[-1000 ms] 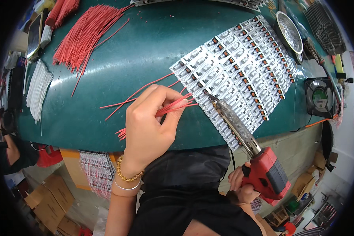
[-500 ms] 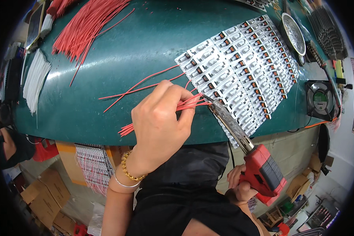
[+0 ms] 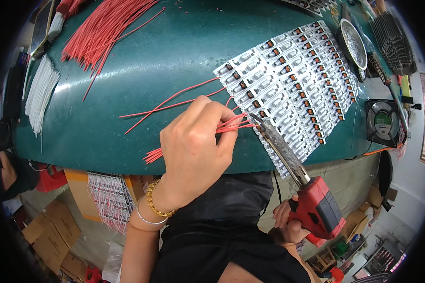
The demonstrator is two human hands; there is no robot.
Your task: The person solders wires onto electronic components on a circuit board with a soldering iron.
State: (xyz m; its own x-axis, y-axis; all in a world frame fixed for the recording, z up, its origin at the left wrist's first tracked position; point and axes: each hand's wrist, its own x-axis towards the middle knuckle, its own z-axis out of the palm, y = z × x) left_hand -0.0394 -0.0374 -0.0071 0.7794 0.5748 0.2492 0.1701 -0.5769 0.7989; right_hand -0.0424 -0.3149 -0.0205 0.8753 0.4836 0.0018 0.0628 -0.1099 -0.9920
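Between the closed fingers of my left hand (image 3: 196, 141) runs a small bunch of red wires (image 3: 233, 124). Their tips reach the left edge of a panel of silver circuit boards (image 3: 288, 78), set with rows of small parts. My right hand (image 3: 288, 221) is wrapped around the red and black handle of a soldering gun (image 3: 320, 207). The gun's dark tip meets the panel's edge right by the wire ends; whether it touches a wire I cannot make out. Several red wires (image 3: 167, 104) trail leftward from the panel's upper left edge.
On the green table (image 3: 127, 89) lie a large pile of red wires (image 3: 106, 30) and a bundle of white wires (image 3: 42, 94). A metal bowl (image 3: 353, 45) and a small fan (image 3: 382, 122) stand to the right. Wired boards (image 3: 111, 198) hang over a box below the table's edge.
The soldering gun and my left hand with the wires have shifted very slightly right, along with the panel in the picture. Both hands keep their hold.
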